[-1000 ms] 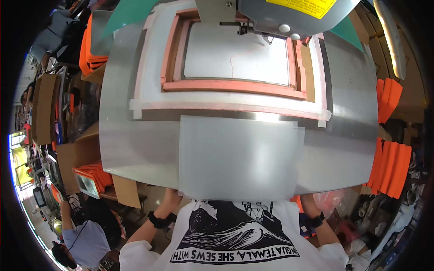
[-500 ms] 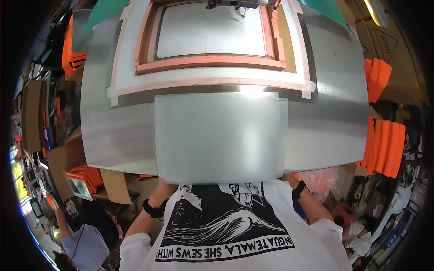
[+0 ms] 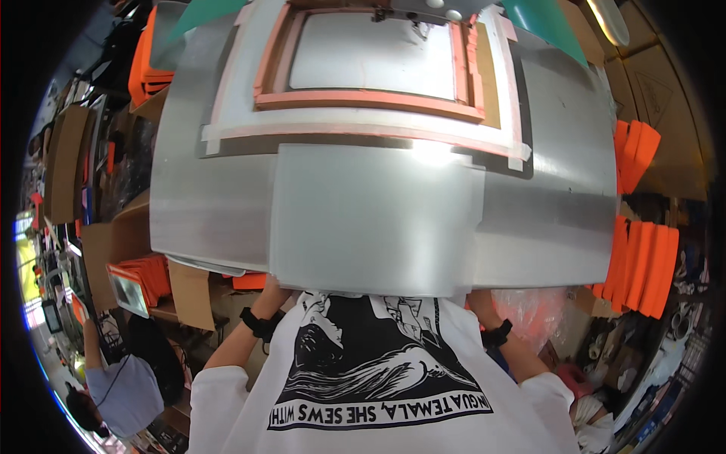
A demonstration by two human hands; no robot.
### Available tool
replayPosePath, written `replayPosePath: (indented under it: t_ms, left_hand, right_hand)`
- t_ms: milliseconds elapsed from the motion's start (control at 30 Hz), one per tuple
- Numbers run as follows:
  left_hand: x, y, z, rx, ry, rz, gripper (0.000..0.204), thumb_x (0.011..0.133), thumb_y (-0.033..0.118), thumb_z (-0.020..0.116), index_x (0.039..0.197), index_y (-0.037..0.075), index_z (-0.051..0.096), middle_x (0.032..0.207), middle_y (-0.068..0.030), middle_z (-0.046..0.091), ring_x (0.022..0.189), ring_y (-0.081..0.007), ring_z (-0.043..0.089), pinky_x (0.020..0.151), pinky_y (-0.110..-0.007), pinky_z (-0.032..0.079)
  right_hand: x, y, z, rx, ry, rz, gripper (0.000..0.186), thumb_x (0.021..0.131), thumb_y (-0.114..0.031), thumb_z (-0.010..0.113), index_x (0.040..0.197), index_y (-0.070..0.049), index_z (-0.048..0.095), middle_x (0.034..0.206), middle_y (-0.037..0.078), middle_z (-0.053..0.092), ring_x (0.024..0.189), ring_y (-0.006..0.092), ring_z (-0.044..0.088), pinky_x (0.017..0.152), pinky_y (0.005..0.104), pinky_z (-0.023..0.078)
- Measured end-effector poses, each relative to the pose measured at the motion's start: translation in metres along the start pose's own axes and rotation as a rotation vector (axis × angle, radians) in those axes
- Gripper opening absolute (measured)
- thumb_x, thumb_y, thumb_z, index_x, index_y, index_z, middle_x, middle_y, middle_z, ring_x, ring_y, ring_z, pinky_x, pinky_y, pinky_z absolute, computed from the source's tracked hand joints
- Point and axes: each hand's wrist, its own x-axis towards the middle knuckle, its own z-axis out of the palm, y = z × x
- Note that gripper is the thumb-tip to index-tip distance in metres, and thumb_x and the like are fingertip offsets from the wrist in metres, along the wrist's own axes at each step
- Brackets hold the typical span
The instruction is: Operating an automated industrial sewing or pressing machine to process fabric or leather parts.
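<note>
A translucent sheet stack lies on the front middle of the metal table. My left hand is at the stack's lower left edge and my right hand at its lower right, both mostly covered by it, their fingers hidden. Beyond the stack is a white taped board bearing a pink-edged rectangular frame around a white inner plate. Part of a grey machine head hangs over the frame's back.
Orange pieces are piled at the right and upper left. Lower left, a cardboard box stands beside orange trays. A co-worker is at lower left. Green sheets lie at the back.
The view has shifted, so the table, frame and sheet stack appear higher in the picture, with less of the machine head showing. My hands remain at the stack's near edge.
</note>
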Motion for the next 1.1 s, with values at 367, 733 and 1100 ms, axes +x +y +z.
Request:
replayPosePath:
  t_ms: [367,733,1100]
  left_hand:
    - [-0.069,0.079,-0.029,-1.837,-0.061,-1.039,0.041,0.091,0.026,0.054,0.123,0.001,0.05,0.115,-0.0135,0.058,0.105,-0.0268,0.057,0.089,-0.039,0.048]
    - [-0.004,0.074,-0.146,-1.562,1.216,-1.26,0.033,0.092,0.018,0.046,0.124,0.009,0.045,0.124,-0.0071,0.047,0.121,-0.0197,0.043,0.101,-0.044,0.035]
    - [0.125,0.128,-0.271,-0.911,0.4,-0.037,0.033,0.098,0.021,0.038,0.121,0.001,0.049,0.12,-0.0147,0.053,0.105,-0.0205,0.053,0.084,-0.031,0.041]
  right_hand:
    - [-0.004,-0.072,-0.064,-0.143,-0.28,-0.101,0.025,0.083,-0.01,0.057,0.106,0.0,0.059,0.09,0.024,0.062,0.093,0.0414,0.06,0.075,0.0444,0.05]
    - [0.067,-0.299,-0.174,-0.829,-0.287,-0.764,0.053,0.083,-0.009,0.05,0.135,0.0,0.044,0.141,0.021,0.041,0.129,0.0345,0.043,0.101,0.0434,0.04]
    - [0.104,-0.29,-0.233,-0.358,-0.528,-0.83,0.042,0.079,-0.003,0.056,0.121,-0.003,0.056,0.102,0.006,0.064,0.089,0.017,0.064,0.071,0.0288,0.053]
